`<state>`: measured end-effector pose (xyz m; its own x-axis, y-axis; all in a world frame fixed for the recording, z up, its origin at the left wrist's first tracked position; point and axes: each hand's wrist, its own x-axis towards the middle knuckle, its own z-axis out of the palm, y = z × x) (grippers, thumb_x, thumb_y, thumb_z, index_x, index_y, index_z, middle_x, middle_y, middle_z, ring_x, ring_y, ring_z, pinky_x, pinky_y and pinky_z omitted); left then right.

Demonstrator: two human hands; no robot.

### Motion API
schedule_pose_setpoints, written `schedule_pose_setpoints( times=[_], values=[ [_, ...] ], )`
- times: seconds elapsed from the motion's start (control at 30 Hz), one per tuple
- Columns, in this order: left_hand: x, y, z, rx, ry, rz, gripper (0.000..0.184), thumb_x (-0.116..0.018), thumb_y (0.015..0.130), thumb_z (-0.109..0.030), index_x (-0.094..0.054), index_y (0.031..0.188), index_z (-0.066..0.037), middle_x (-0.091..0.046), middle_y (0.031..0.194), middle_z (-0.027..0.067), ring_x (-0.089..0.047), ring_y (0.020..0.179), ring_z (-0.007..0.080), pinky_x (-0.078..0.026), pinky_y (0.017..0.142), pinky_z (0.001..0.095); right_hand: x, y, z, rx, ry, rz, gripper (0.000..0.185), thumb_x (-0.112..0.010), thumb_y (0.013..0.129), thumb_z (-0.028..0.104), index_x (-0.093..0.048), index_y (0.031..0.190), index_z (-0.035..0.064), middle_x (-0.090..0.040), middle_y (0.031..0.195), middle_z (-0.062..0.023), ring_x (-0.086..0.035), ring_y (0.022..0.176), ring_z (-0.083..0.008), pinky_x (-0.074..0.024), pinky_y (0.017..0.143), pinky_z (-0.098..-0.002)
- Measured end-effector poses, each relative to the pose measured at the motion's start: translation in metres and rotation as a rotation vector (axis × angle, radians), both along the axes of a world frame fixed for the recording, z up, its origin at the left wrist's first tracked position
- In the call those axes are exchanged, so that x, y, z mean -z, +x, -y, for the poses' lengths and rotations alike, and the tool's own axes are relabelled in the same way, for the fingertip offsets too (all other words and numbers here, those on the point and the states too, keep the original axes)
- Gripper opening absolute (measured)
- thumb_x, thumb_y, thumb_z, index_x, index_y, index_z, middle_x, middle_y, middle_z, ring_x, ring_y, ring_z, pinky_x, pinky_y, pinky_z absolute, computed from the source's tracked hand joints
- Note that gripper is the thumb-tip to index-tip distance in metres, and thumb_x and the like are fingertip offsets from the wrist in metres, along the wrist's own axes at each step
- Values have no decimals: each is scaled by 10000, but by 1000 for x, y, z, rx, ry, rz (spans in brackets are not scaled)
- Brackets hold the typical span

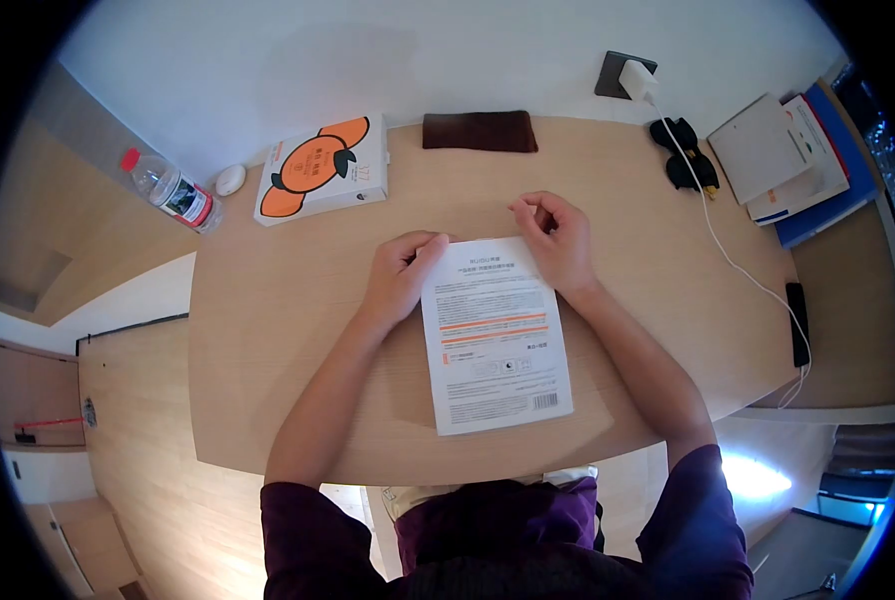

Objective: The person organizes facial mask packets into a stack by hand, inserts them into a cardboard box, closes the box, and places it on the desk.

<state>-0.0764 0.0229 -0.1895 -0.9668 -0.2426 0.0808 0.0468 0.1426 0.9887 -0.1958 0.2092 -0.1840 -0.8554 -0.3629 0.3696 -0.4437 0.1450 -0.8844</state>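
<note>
A flat white box [498, 340] lies on the desk in front of me, printed with small text, orange stripes and a barcode. The print appears upside down from my side. My left hand [406, 272] is closed at the box's far left corner, its thumb against the edge and its other fingers curled beside it. At the far right corner my right hand [558, 240] is raised a little, thumb and fingers bent together in a pinch. Whatever may be between those fingertips is too small to make out. The box's far edge shows between both hands.
Along the back of the desk [268, 300] stand a bottle [176, 192], a round white object [231, 180], an orange-printed box [323, 170] and a dark brown pouch [480, 131]. To the right are black sunglasses [683, 155], a white cable [725, 250], papers with a blue folder [836, 200] and a black bar [798, 323].
</note>
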Motion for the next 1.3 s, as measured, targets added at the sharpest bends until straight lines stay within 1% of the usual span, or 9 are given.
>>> schedule_pose_setpoints(
  times=[0.17,0.33,0.47,0.53,0.67,0.77,0.87,1.13,1.3],
  values=[
    [2,-1,2,-6,-34,15,316,-557,940,-267,-697,963,16,-667,783,53,-582,711,94,-454,647,246,-1,0,-1,-4,7,-8,105,-670,857,111,-678,880,9,-465,546,17,-384,500,-52,-340,472,-237],
    [-1,-1,7,2,-70,67,332,-554,948,-285,-695,958,16,-657,790,37,-568,708,91,-442,653,240,8,-5,-1,-74,-84,85,134,-593,911,128,-655,887,12,-510,634,30,-413,572,-38,-348,503,-219],
    [-3,-3,6,-53,155,-4,381,-535,954,-324,-679,979,28,-674,873,71,-606,790,118,-474,703,249,19,-17,-1,-224,-272,244,187,-526,955,161,-630,908,13,-564,747,18,-464,685,-34,-383,595,-201],
    [-3,-4,8,-95,315,11,415,-533,944,-349,-659,1020,39,-681,935,105,-643,853,156,-510,739,267,9,-12,-4,-269,-281,327,190,-522,958,170,-628,955,12,-577,776,13,-482,721,-40,-395,638,-195],
    [-9,-4,8,-172,397,-64,463,-512,951,-379,-618,1084,51,-670,996,136,-649,910,184,-526,779,293,9,-10,-2,-340,-312,463,200,-544,944,153,-608,1066,7,-595,913,-21,-519,768,-60,-432,682,-207],
    [-14,-4,4,-213,425,-86,471,-500,955,-387,-601,1104,48,-659,1028,147,-646,916,188,-526,787,297,14,-10,1,-365,-204,151,326,-572,923,125,-518,1224,12,-564,1049,-44,-537,794,-82,-457,690,-221],
    [-15,-3,4,-212,456,-90,460,-493,956,-389,-590,1110,34,-652,1031,143,-642,920,189,-523,797,295,1,-3,1,-394,-234,213,425,-600,897,100,-435,1281,27,-538,1113,-58,-551,802,-95,-475,673,-236],
    [-12,-1,3,-175,457,-129,266,-538,953,-248,-561,1110,-34,-621,991,58,-594,930,117,-473,824,256,9,-7,1,-371,-240,214,359,-602,890,94,-430,1198,31,-549,1053,-86,-549,780,-100,-478,648,-238],
    [-11,-2,3,-179,414,-154,224,-562,945,-224,-571,1104,-67,-600,953,26,-557,886,80,-446,786,228,11,-9,1,-337,-222,181,341,-600,890,95,-434,1181,29,-552,1035,-89,-550,781,-104,-480,648,-239]
  ],
)
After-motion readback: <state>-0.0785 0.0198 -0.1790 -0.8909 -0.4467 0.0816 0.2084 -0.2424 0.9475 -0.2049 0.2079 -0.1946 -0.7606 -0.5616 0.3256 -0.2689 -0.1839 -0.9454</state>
